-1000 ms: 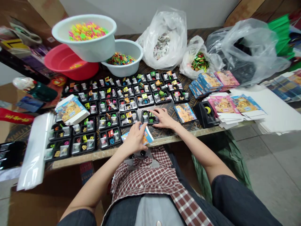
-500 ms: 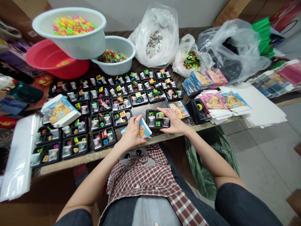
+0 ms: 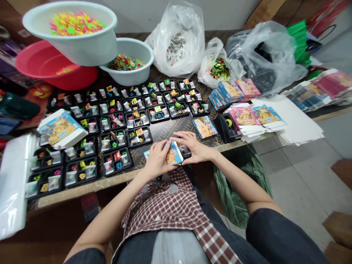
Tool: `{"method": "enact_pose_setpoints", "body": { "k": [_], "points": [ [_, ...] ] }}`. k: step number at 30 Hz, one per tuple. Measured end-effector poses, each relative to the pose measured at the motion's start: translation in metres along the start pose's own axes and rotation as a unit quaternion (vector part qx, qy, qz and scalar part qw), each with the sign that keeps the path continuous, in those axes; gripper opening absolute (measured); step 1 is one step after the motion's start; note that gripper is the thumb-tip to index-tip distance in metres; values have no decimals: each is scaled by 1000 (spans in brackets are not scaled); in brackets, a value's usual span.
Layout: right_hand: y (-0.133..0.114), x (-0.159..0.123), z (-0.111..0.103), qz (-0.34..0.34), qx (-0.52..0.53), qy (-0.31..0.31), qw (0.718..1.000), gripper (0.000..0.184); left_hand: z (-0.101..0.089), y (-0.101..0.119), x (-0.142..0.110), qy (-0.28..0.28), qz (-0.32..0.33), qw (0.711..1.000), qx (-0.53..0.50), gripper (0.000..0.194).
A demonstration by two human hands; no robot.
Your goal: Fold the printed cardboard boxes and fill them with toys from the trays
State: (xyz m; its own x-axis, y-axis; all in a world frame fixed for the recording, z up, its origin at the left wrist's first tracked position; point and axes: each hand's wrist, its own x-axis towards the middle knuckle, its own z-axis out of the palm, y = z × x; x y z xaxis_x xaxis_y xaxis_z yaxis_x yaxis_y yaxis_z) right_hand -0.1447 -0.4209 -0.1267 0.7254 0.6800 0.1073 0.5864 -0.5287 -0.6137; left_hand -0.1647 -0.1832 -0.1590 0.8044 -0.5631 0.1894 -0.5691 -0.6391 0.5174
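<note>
At the table's front edge, my left hand [image 3: 159,157] is closed around a blue and yellow printed box [image 3: 173,154]. My right hand [image 3: 194,147] grips a black compartment tray [image 3: 185,151] at the box's right end. Part of the tray is inside the box, and most of it is hidden by the box and my fingers. To the left, rows of black trays [image 3: 117,161] hold small wrapped packets and coloured trinkets. A flat-lying blue printed box [image 3: 205,127] rests just beyond my right hand.
Basins of coloured pieces [image 3: 71,40] stand at the back left, with clear plastic bags [image 3: 178,40] beside them. A black tape dispenser [image 3: 227,127] and stacked cartons [image 3: 268,116] lie to the right. Another box stack [image 3: 62,128] sits on trays at left.
My hands have come together. The tray, earlier apart to the right of the box, now sits partly inside it. The view has shifted slightly.
</note>
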Motion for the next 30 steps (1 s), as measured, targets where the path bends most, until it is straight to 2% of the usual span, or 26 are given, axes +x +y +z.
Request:
{"method": "enact_pose_setpoints", "body": {
  "k": [3, 5, 7, 8, 10, 12, 13, 14, 16, 17, 19, 22, 26, 30],
  "points": [
    [7, -2, 13, 84, 87, 142, 982, 83, 2, 1, 2, 37, -24, 999, 16, 100],
    [9, -3, 27, 160, 147, 250, 944, 69, 2, 2, 4, 56, -38, 997, 26, 99],
    [5, -2, 41, 212, 178, 322, 905, 55, 3, 4, 5, 66, -46, 996, 36, 98],
    [1, -1, 47, 220, 187, 335, 897, 47, 4, 5, 6, 69, -47, 996, 39, 97],
    [-6, 1, 54, 197, 218, 312, 904, 36, 6, 6, 8, 70, -45, 996, 35, 95],
    [-11, 3, 55, 170, 261, 271, 911, 36, 6, 7, 9, 72, -41, 997, 5, 93],
    [-11, 4, 54, 172, 285, 269, 904, 37, 6, 7, 11, 74, -39, 996, -26, 92],
    [-11, 6, 52, 186, 312, 284, 887, 38, 5, 7, 12, 76, -35, 994, -70, 92],
    [-9, 10, 48, 232, 381, 333, 831, 45, 2, 5, 16, 73, -22, 978, -193, 90],
    [-8, 12, 47, 250, 422, 342, 801, 50, 1, 4, 18, 69, -16, 961, -269, 87],
    [-8, 19, 45, 264, 502, 321, 759, 58, 1, 2, 24, 52, -28, 903, -426, 73],
    [-11, 30, 43, 258, 554, 306, 730, 56, 6, -2, 29, 40, -114, 804, -582, 57],
    [-14, 42, 45, 267, 499, 382, 730, 39, 16, -4, 28, 120, -229, 744, -616, 48],
    [-19, 46, 49, 270, 463, 389, 749, 39, 19, 2, 24, 165, -287, 655, -679, 49]
  ]
}}
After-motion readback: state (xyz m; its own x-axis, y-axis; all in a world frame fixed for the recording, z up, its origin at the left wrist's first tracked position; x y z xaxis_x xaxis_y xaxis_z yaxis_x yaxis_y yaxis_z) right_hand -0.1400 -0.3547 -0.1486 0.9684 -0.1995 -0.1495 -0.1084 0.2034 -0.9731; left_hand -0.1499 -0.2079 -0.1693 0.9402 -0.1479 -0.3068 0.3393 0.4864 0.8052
